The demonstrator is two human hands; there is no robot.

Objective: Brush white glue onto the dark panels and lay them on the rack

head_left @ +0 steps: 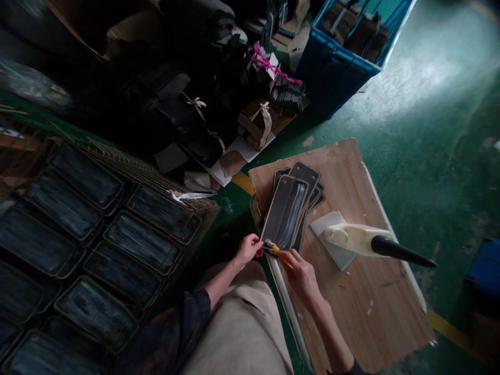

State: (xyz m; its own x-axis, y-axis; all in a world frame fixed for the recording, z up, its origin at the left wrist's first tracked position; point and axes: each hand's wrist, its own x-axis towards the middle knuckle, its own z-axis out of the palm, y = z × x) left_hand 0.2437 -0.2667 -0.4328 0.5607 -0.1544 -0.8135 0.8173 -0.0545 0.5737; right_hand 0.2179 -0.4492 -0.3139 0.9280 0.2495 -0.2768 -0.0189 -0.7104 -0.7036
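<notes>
A stack of dark, flat rectangular panels point(287, 203) with rounded corners and pale edges lies on the wooden board, the pieces fanned at the far end. The top one carries whitish wet-looking streaks along its right side. My left hand point(249, 250) is closed, its fingertips pinching the near left corner of that top panel. In my right hand point(300, 273) is a brush point(276, 248) with a yellow handle, its pale bristles at the panel's near edge. A cream plastic bottle point(351, 237) with a black tapered end rests to the right of the stack.
The wooden board point(375, 312) has a white square piece point(323, 224) under the bottle. At left, a rack point(167, 190) carries many streaked dark panels. Tied dark bundles point(175, 114) and a blue crate point(332, 78) stand beyond, on green floor point(437, 172).
</notes>
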